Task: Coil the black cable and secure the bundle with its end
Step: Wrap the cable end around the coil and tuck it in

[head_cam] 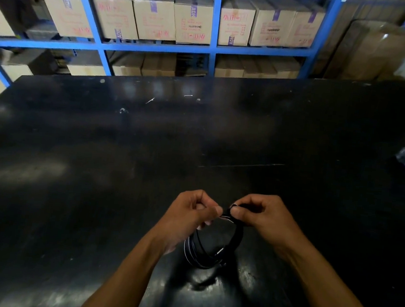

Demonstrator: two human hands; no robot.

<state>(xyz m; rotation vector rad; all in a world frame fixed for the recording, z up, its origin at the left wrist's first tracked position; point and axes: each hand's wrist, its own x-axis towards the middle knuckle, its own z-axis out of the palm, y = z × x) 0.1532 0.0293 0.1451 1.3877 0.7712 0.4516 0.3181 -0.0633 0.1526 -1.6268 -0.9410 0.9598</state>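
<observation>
Now both hands pinch the black cable coil's top — left hand, right hand — fingers curled tight above the table.

Cable — black, smooth sheath with a faint sheen, hanging in loops below the pinch of both hands. Table beneath the grip: black, semi-gloss, scuffed and dusty. Beyond it, matt brown cardboard boxes on blue painted metal shelving.
</observation>
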